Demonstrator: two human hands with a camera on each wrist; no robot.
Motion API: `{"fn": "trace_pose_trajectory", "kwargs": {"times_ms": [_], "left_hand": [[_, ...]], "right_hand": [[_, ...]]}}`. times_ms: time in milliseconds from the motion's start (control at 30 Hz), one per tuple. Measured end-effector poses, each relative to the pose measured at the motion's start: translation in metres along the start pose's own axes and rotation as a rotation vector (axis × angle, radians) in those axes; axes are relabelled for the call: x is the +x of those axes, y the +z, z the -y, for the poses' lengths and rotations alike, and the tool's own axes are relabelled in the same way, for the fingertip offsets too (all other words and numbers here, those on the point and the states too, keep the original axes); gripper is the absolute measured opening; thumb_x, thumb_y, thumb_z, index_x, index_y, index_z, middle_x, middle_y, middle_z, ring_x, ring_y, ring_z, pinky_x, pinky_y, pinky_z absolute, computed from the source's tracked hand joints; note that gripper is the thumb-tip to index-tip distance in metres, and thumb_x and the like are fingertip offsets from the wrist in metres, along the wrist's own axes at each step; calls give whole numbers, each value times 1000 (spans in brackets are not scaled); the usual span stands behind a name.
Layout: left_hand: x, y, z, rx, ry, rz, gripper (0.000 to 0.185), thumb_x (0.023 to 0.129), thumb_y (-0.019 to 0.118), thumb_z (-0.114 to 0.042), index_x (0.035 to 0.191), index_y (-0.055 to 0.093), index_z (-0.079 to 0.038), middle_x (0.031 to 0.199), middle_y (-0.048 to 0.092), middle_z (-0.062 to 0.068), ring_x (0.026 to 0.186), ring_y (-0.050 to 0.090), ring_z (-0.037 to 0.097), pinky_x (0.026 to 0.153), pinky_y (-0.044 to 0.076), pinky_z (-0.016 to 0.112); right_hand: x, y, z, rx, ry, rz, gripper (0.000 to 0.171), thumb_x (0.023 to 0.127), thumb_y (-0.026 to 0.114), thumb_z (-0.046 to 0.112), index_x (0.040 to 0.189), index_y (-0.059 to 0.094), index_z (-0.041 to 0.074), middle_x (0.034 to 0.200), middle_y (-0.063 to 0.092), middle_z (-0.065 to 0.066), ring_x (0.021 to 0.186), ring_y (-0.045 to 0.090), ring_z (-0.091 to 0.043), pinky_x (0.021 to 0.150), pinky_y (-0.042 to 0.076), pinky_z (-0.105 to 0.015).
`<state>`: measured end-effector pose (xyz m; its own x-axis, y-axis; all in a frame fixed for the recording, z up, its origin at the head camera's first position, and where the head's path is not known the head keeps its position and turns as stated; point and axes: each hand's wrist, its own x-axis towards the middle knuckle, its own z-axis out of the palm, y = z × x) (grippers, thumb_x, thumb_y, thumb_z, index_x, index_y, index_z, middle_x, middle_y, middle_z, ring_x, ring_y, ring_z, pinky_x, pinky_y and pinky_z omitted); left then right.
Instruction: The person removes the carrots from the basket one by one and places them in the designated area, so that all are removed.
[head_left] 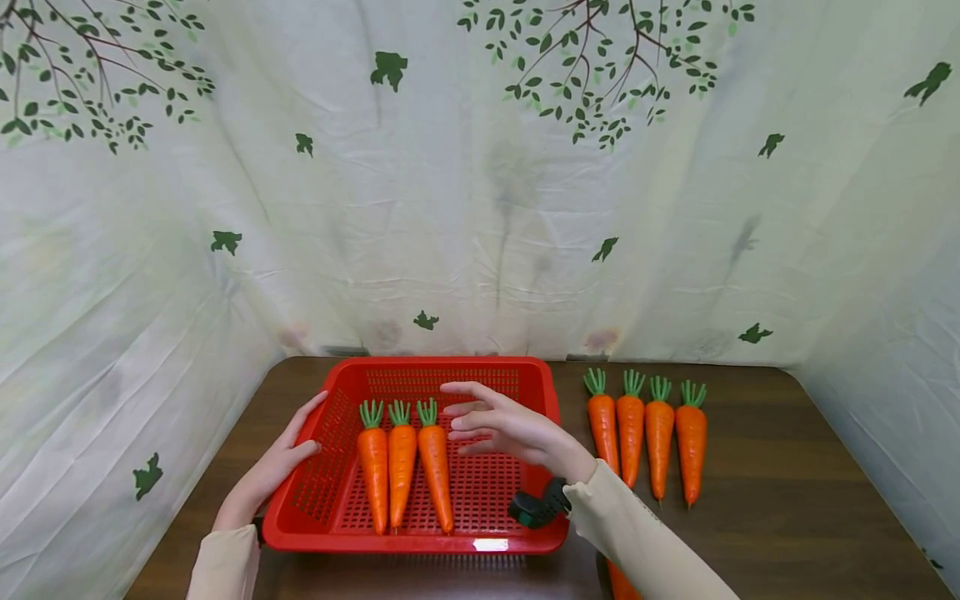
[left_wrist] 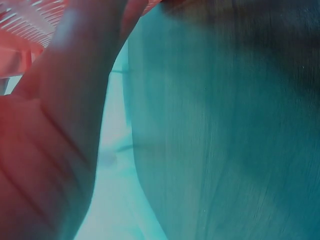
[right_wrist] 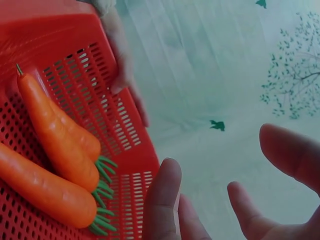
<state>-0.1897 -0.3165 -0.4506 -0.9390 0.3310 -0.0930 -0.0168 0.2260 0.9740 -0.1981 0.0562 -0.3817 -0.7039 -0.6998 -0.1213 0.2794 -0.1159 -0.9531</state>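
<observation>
Your left hand [head_left: 273, 467] rests flat against the red basket's [head_left: 420, 542] nine-o'clock rim. Your right hand [head_left: 510, 429] hovers over it with fingers loose, grasping nothing — three carrots [head_left: 402, 462] lie inside. Four more carrots [head_left: 647, 433] line the table [head_left: 787, 500] at three o'clock.

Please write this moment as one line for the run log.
left hand: on basket rim | right hand: open above basket | carrots: three in basket

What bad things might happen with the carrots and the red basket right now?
1. The red basket has its near edge close to the table's front, and the left hand rests on its left rim; a push might slide it off.
2. The right hand hovers open just above the three carrots in the basket; a bump may knock them out of line.
3. The sleeve lies near the four carrots on the table and might roll them.
</observation>
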Motion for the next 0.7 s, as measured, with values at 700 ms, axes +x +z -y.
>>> {"fn": "trace_pose_trajectory", "kwargs": {"times_ms": [700], "left_hand": [[0,-1,0,-46,-27,27,72,95,38,-1,153,5,-28,147,18,27,106,54,41,79,52,47]], "right_hand": [[43,6,-20,-42,94,-94,61,90,60,4,145,36,11,137,38,-19,103,56,-35,90,47,-43]]}}
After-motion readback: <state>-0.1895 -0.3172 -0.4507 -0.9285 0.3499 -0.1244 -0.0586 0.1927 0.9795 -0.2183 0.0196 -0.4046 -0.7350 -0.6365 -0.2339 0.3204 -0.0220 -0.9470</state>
